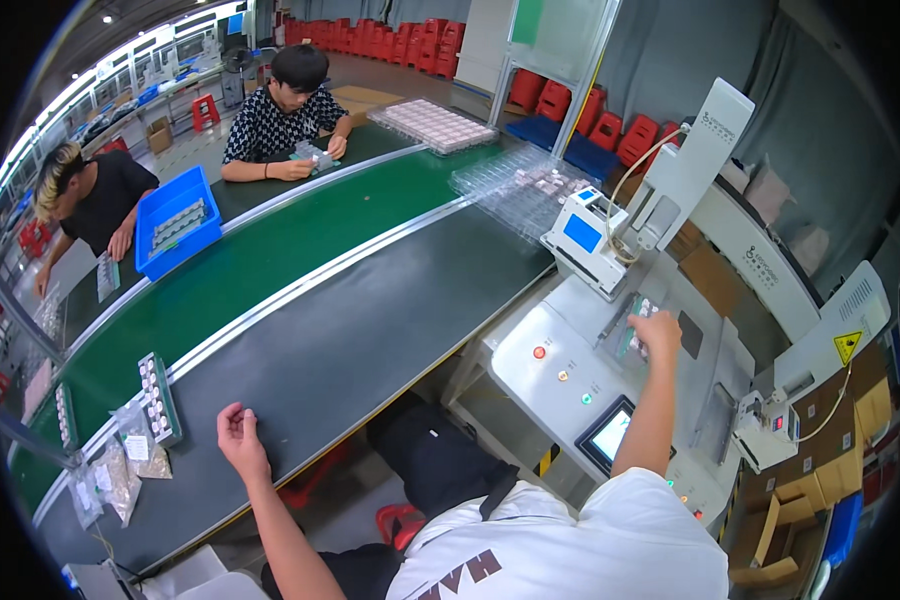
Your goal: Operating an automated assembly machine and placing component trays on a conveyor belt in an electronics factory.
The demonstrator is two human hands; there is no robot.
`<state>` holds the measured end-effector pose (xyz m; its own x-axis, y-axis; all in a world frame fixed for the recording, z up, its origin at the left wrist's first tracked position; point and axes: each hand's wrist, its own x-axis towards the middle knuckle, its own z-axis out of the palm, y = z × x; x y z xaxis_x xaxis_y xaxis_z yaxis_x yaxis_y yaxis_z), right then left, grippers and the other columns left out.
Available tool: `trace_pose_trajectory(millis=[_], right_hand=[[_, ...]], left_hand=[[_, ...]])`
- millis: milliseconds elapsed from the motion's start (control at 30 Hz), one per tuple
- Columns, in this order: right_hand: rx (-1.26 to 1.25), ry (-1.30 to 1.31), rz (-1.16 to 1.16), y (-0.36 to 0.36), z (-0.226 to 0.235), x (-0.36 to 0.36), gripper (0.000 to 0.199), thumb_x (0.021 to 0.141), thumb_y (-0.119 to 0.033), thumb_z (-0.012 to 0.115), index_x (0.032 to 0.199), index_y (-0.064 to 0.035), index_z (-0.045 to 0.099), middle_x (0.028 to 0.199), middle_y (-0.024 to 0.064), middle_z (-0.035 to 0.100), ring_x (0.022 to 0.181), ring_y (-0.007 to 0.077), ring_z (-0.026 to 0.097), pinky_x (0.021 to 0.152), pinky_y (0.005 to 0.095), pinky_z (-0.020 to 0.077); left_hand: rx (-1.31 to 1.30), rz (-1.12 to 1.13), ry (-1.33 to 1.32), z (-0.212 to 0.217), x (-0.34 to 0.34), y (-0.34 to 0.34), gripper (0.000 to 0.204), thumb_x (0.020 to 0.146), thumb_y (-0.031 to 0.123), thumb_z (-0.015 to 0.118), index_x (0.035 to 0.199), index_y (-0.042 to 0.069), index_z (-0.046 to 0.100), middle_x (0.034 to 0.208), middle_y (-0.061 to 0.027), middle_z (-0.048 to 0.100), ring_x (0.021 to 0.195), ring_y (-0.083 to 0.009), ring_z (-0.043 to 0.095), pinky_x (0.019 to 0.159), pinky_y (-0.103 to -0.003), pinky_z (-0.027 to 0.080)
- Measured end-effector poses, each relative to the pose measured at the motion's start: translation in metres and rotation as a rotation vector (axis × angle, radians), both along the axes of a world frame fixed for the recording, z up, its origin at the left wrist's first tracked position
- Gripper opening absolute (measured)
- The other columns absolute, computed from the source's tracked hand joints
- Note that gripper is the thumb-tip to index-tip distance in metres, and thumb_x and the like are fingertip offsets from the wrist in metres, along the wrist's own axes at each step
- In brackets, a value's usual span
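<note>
My right hand (658, 334) is at the grey machine on the right, its fingers closed on a narrow green panel (630, 345) bearing small pale parts. The panel is at the machine's flat bed; the hand hides part of it. Over the dark tabletop (340, 345), my left hand (237, 432) is loosely curled, thumb apart from the fingers, with nothing visible in it. Nearest to it, on the left, a green tray of small white parts (158, 400) lies by the metal rail. Clear bags of small pale pieces (120, 482) lie beside that tray.
A blue-screened marking head (585, 235) overhangs the machine bed; buttons and a display (610, 437) sit along its near side. Beyond the green conveyor belt (300, 225), two people handle similar panels near a blue bin (175, 228). Clear trays (525, 190) stand at the belt's far end.
</note>
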<state>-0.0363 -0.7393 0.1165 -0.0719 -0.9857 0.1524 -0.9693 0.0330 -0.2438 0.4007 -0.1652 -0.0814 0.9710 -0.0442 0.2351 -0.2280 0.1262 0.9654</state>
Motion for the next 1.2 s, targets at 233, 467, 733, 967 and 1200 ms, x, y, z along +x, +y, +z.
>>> trace_pose_trajectory(millis=[233,467,733,967,1200], right_hand=[[0.034,-0.033,-0.036,-0.022,-0.005,0.022,0.052,0.070,-0.044,0.080,0.102,-0.0025,0.081,0.108,0.0234,0.078,0.103,0.0374,0.076,0.088,0.0450,0.0599],[0.043,-0.115,-0.108,-0.024,0.000,0.028,0.052,0.068,-0.042,0.080,0.105,-0.0048,0.081,0.110,0.0204,0.078,0.105,0.0380,0.075,0.091,0.0456,0.0587],[0.016,-0.093,-0.100,-0.015,0.005,0.032,0.046,0.070,-0.040,0.078,0.099,-0.0046,0.082,0.105,0.0200,0.079,0.101,0.0381,0.075,0.088,0.0448,0.0598],[0.024,-0.070,-0.118,-0.018,0.002,0.029,0.053,0.072,-0.042,0.078,0.110,-0.0044,0.080,0.115,0.0210,0.077,0.108,0.0377,0.074,0.093,0.0452,0.0592],[0.192,-0.188,-0.007,-0.006,0.027,0.019,0.052,0.088,-0.051,0.073,0.104,-0.0016,0.079,0.112,0.0243,0.076,0.107,0.0379,0.074,0.090,0.0482,0.0592]], left_hand=[[0.014,-0.001,-0.013,0.000,0.001,-0.001,0.018,0.099,0.000,0.066,0.117,-0.001,0.064,0.099,-0.0014,0.060,0.089,-0.0090,0.057,0.083,-0.024,0.049],[0.051,0.003,-0.021,0.000,0.000,-0.003,0.017,0.100,0.002,0.067,0.117,-0.001,0.065,0.099,-0.0014,0.061,0.089,-0.0093,0.058,0.082,-0.024,0.049],[0.063,-0.005,-0.041,-0.001,0.001,-0.001,0.016,0.102,0.005,0.066,0.117,0.000,0.066,0.098,-0.0016,0.064,0.088,-0.0094,0.059,0.081,-0.024,0.050],[0.069,-0.010,-0.019,0.005,-0.003,-0.005,0.016,0.100,0.002,0.066,0.116,-0.001,0.065,0.099,-0.0017,0.061,0.088,-0.0092,0.057,0.081,-0.024,0.049],[0.081,0.002,-0.002,0.004,-0.005,-0.002,0.016,0.101,0.003,0.067,0.117,-0.001,0.065,0.099,-0.0020,0.062,0.088,-0.0094,0.059,0.081,-0.024,0.050]])
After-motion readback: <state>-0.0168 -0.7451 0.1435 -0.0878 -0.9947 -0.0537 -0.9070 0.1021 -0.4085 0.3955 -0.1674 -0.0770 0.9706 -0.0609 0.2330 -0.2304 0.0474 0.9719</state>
